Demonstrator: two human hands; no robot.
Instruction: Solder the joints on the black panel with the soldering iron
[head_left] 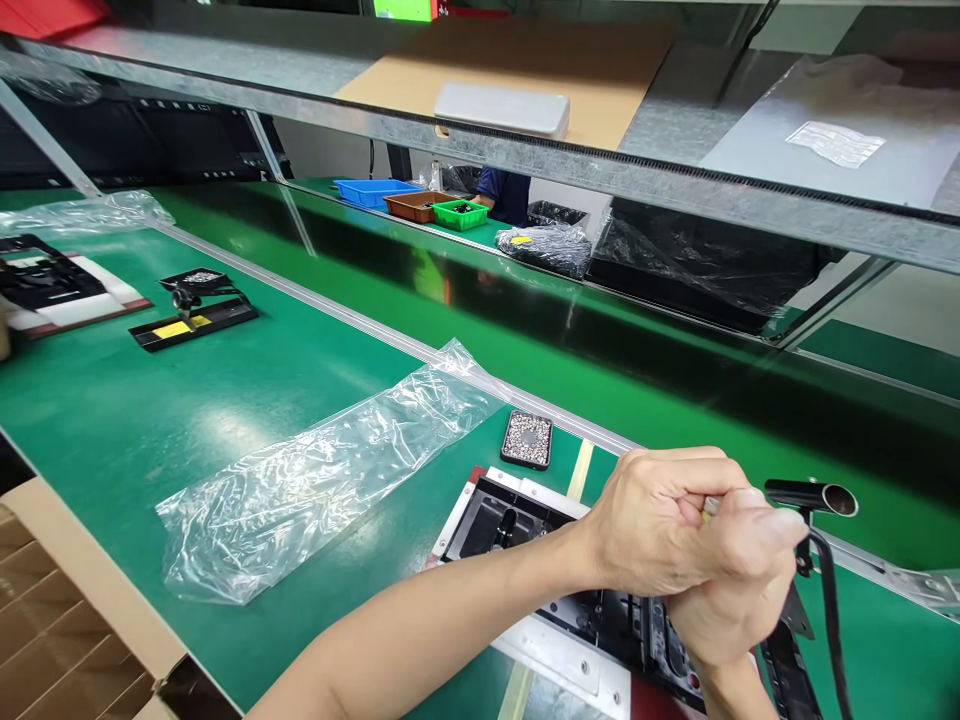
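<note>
My left hand (pixel 660 520) and my right hand (pixel 739 590) are pressed together above a black fixture (pixel 525 530) with a white frame at the near edge of the green bench. Both hands are closed, fingers curled around something small that I cannot make out between them. A black tube-shaped tool (pixel 814 496) on a cable sticks out just right of my hands. A small black tray of tiny screws (pixel 527 439) lies just behind the fixture.
A crumpled clear plastic bag (pixel 322 470) lies left of the fixture. Another black jig with a yellow label (pixel 191 322) sits far left. Blue, brown and green bins (pixel 420 200) stand across the conveyor, where another person sits. An open cardboard box (pixel 60 620) is at the near left.
</note>
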